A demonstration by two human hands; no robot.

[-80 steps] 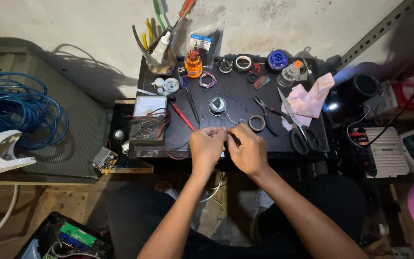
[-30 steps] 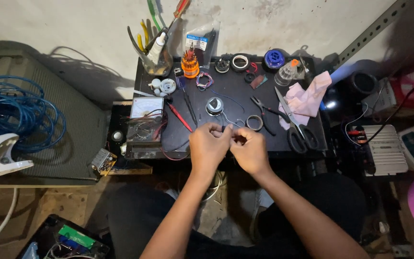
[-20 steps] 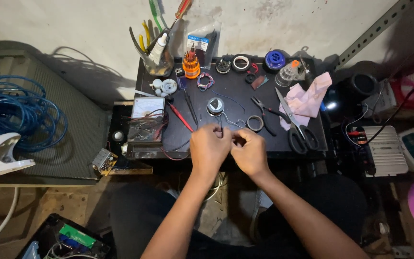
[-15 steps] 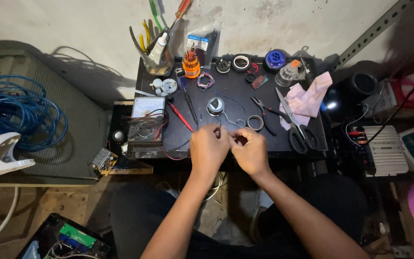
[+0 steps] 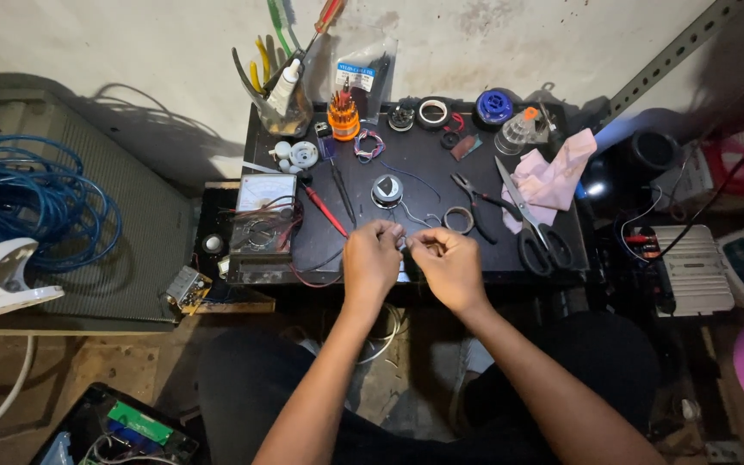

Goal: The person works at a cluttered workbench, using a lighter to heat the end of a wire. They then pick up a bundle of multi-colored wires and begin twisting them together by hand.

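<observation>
Both hands meet at the near edge of the black work mat [image 5: 424,155]. The left hand [image 5: 372,263] and right hand [image 5: 446,267] are each curled nearly closed, fingertips pinched on the ends of a thin wire [image 5: 406,244] — the piece spans the small gap between them, too fine to make out in detail. Judged from this pose, the wire work is mid-course: the ends are in hand but no finished joint shows, and whether they are twisted together cannot be told. Just beyond the fingers lie a round metal component [image 5: 387,190] with trailing leads and a small tape ring [image 5: 458,220] (untouched); 1 pair of scissors [image 5: 534,224] lies to the right, a multimeter [image 5: 262,226] to the left.
</observation>
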